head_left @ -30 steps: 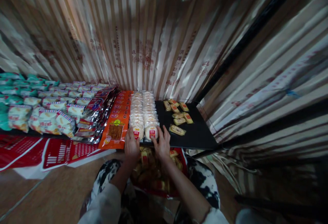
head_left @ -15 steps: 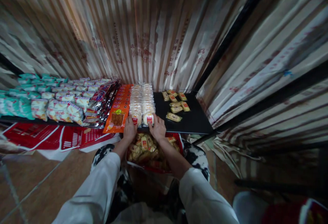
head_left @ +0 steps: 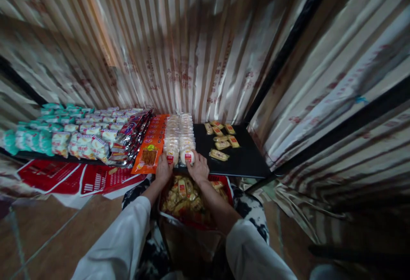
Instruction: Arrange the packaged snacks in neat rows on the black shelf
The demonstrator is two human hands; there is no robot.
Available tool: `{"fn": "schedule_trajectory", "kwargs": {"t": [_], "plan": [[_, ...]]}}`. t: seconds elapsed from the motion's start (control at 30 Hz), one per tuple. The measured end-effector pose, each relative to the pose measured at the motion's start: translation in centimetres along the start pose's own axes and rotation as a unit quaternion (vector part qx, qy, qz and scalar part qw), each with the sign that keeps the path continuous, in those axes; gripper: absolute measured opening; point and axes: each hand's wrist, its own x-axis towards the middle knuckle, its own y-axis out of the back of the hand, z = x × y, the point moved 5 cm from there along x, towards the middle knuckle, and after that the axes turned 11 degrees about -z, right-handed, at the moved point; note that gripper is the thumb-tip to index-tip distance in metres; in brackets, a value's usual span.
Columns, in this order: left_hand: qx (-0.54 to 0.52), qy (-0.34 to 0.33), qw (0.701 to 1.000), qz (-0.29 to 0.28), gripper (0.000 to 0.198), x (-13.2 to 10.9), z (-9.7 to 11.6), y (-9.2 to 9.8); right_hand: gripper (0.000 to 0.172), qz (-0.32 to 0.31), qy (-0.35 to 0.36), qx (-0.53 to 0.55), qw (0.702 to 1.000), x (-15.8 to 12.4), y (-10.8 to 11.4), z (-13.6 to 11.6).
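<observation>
Two rows of round white snacks in clear wrappers [head_left: 178, 132] run from front to back on the black shelf [head_left: 248, 154]. At the front end of the left row, my left hand [head_left: 164, 169] has its fingers closed on a round white wrapped snack [head_left: 172, 157] with a red label. My right hand [head_left: 198, 168] grips the matching round white wrapped snack [head_left: 186, 157] at the front of the right row. Below my forearms, a red-edged box [head_left: 229, 191] between my knees holds many small yellow-wrapped snacks [head_left: 179, 196].
Several yellow-wrapped snacks [head_left: 221, 145] lie loose on the shelf's right side. Left of the rows are an orange packet [head_left: 147, 151], dark shiny packets [head_left: 133, 139], and white [head_left: 91, 145] and teal packets [head_left: 33, 139]. Slanting black poles [head_left: 272, 70] stand before striped sheeting [head_left: 205, 57].
The camera view has tilted up, so the shelf sits lower and a dark bar shows at the top. Both hands stay at the front of the two white rows.
</observation>
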Motion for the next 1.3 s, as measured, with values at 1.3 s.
{"fn": "schedule_trajectory", "kwargs": {"t": [1.3], "plan": [[-0.095,0.028,0.989,0.112,0.054,2.1,-0.5,1.4,0.06,0.103,0.06,0.19,0.975,3.0,0.6,3.1]]}}
